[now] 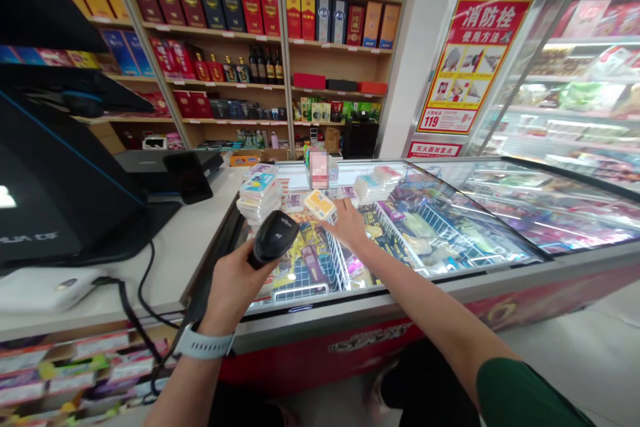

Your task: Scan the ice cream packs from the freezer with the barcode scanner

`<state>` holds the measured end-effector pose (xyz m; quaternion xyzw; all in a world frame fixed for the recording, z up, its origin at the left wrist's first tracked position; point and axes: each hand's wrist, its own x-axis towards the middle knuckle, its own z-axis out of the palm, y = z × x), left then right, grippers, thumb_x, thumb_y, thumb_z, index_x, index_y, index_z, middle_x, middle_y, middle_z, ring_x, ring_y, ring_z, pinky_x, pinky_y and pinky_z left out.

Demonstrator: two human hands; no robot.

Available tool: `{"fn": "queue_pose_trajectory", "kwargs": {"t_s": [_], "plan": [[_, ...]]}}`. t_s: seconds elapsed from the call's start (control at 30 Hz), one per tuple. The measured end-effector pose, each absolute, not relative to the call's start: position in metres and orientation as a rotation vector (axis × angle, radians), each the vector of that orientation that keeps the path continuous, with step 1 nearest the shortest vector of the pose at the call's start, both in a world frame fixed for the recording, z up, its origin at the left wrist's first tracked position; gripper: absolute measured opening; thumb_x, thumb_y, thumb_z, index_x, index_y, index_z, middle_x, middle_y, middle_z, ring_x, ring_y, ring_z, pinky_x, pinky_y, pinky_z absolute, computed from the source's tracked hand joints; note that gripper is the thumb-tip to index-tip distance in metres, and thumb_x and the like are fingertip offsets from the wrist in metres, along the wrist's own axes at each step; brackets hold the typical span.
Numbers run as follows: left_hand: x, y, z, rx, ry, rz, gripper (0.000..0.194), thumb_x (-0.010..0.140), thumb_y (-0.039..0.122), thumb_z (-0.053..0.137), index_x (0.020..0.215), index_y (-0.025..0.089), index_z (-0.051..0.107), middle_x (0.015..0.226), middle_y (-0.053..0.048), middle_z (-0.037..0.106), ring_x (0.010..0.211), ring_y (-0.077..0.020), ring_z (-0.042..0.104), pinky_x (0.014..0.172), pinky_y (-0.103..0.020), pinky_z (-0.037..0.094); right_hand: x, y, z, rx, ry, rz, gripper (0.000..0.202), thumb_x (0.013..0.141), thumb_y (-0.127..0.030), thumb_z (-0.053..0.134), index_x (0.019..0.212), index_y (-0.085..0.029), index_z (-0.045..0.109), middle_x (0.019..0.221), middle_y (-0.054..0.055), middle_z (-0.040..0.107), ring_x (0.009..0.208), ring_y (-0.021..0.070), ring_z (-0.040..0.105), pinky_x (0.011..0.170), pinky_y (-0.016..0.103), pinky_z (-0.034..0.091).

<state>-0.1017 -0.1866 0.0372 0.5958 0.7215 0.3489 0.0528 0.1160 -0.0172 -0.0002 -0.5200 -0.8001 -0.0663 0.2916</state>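
Note:
My left hand (231, 283), with a pale watch strap at the wrist, is closed around the handle of a black barcode scanner (275, 236). The scanner's head points forward over the glass. Ahead and to the right, my right hand (349, 223) grips the near right side of a small flat yellow-and-white pack (320, 204). The pack is just above or on the freezer glass; I cannot tell which. A stack of similar packs in blue and white (260, 192) stands left of it on the glass. Another stack of packs (375, 183) is to the right.
Beneath my arms is a glass-topped chest freezer (420, 273) with wire baskets of wrapped goods. A white counter (200, 240) at left carries a black checkout terminal (55, 187), a cable and a phone-like black device (189, 177). Shelves of boxes (220, 33) stand behind.

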Motion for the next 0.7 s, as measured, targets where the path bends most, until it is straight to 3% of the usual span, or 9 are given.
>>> {"fn": "queue_pose_trajectory", "kwargs": {"t_s": [0.23,0.7], "plan": [[-0.063,-0.147,0.029,1.887,1.917,1.147,0.04,0.073,0.051,0.067,0.094,0.017,0.07,0.079,-0.004,0.074,0.075,-0.0233,0.068,0.063,-0.027,0.046,0.166,-0.026,-0.008,-1.138,-2.151,-0.417,0.053,0.087,-0.053,0.059,0.119,-0.01,0.054,0.116,0.018,0.056,0.106,0.0307,0.051,0.093,0.041,0.04],[-0.048,-0.131,0.018,1.855,1.853,1.158,0.041,0.073,0.051,0.067,0.095,0.015,0.07,0.076,-0.005,0.073,0.072,-0.0232,0.066,0.062,-0.029,0.046,0.168,-0.023,-0.015,-1.093,-2.128,-0.391,0.049,0.089,-0.044,0.059,0.124,-0.011,0.053,0.12,0.019,0.056,0.113,0.0299,0.049,0.1,0.043,0.034]]}}
